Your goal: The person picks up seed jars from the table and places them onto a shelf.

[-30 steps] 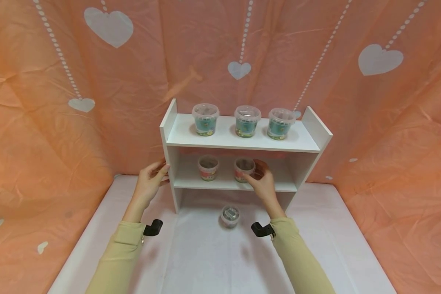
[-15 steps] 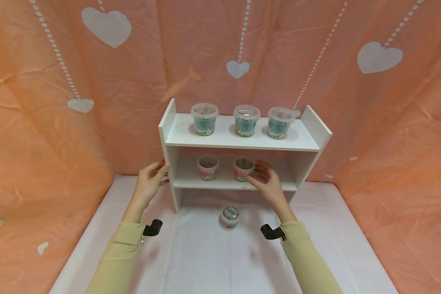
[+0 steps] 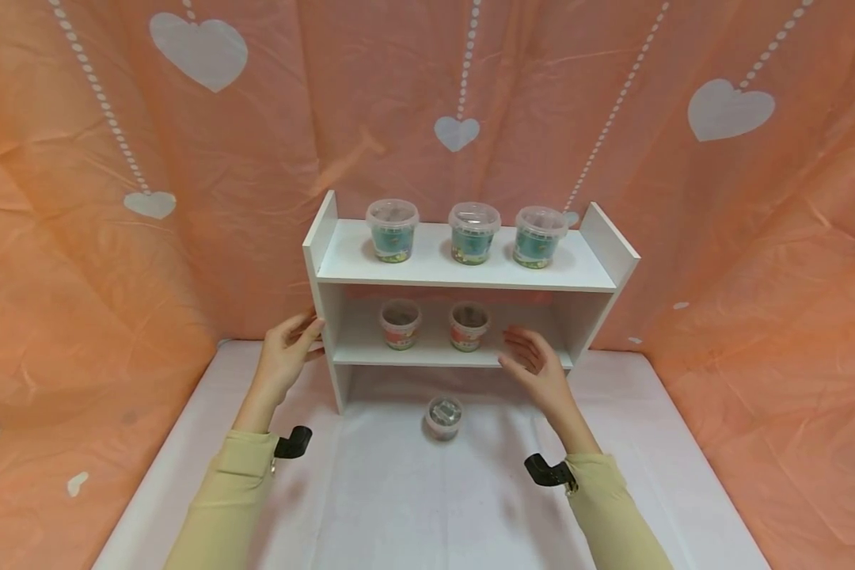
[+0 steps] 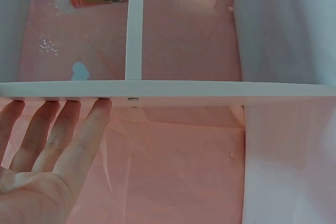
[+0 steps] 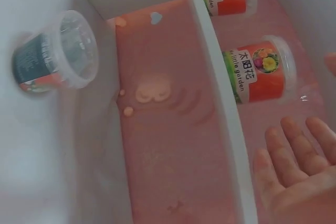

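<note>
My right hand is apart from the right red-labelled plastic cup, just to its right, at the front of the middle shelf. Its fingers are loosely bent with nothing between them. In the right wrist view that flower-labelled cup stands beyond the fingertips. Another red-labelled cup stands to its left on the same shelf. My left hand touches the outer left side of the white shelf unit. In the left wrist view, straight fingertips press against that side panel.
Three teal-labelled cups with clear lids, the middle one among them, stand on the top shelf. A dark-labelled cup stands on the white-covered table before the unit. Orange cloth with hearts hangs behind and at both sides.
My right hand has let go of the right red-labelled cup and drawn away to the right and slightly towards me. The cup stays on the shelf. My left hand keeps its place at the side panel.
</note>
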A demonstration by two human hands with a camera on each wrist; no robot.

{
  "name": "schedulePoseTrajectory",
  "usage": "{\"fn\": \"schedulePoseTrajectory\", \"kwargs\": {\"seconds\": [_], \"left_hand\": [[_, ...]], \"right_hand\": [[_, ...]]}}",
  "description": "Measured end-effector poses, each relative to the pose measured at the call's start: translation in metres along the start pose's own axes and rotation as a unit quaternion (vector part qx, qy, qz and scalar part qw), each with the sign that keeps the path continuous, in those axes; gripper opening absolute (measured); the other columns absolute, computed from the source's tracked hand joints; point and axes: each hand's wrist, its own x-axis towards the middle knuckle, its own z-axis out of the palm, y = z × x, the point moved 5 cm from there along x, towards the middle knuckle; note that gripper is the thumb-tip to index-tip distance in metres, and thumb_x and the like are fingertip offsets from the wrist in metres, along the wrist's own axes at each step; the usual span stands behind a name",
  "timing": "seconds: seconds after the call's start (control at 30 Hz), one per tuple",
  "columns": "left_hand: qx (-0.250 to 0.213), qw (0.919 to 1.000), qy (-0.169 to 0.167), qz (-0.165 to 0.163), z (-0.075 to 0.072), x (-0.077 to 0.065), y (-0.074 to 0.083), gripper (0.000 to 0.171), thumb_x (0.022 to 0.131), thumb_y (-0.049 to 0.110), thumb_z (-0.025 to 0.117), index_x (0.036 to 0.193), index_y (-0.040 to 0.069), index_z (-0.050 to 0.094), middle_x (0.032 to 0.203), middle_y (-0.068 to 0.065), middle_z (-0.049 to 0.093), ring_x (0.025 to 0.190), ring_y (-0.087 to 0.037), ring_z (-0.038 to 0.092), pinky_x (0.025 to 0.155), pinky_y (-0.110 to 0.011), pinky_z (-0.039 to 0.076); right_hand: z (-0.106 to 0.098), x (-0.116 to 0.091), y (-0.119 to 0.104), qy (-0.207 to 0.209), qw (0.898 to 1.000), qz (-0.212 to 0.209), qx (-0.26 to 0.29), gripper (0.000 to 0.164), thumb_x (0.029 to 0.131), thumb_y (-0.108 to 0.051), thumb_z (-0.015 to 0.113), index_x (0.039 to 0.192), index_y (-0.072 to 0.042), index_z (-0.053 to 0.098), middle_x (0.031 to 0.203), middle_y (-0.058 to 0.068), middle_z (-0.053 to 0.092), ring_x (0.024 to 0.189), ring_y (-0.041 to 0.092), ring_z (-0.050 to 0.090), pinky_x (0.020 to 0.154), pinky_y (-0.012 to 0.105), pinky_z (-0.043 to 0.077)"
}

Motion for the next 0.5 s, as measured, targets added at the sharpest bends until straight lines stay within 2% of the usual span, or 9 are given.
{"fn": "schedulePoseTrajectory", "kwargs": {"seconds": [0.23,0.37,0.5], "left_hand": [[-0.002,1.0000,-0.002,-0.005,0.000,0.000,-0.001,0.056,0.098,0.030,0.057,0.143,0.002,0.042,0.137,-0.023,0.048,0.111,-0.040,0.054,0.089,-0.045,0.051],[0.002,1.0000,-0.002,-0.001,-0.001,0.000,0.000,0.055,0.098,0.030,0.056,0.144,0.003,0.042,0.137,-0.023,0.047,0.113,-0.039,0.053,0.088,-0.045,0.052],[0.001,1.0000,-0.004,0.000,0.000,0.000,-0.001,0.055,0.098,0.030,0.056,0.143,0.003,0.042,0.137,-0.022,0.047,0.113,-0.039,0.053,0.088,-0.044,0.052]], "right_hand": [[-0.003,-0.020,0.007,-0.018,1.000,0.008,0.014,0.051,0.090,0.000,0.064,0.136,0.006,0.043,0.135,0.026,0.047,0.124,0.039,0.044,0.104,0.032,0.041],[-0.004,-0.030,0.012,-0.030,0.999,0.009,0.017,0.049,0.090,0.002,0.063,0.135,0.006,0.043,0.134,0.026,0.048,0.123,0.034,0.047,0.102,0.032,0.042],[-0.005,-0.039,0.017,-0.043,0.999,0.009,0.009,0.047,0.091,0.001,0.062,0.135,0.006,0.044,0.132,0.028,0.049,0.120,0.023,0.050,0.102,0.030,0.042]]}}
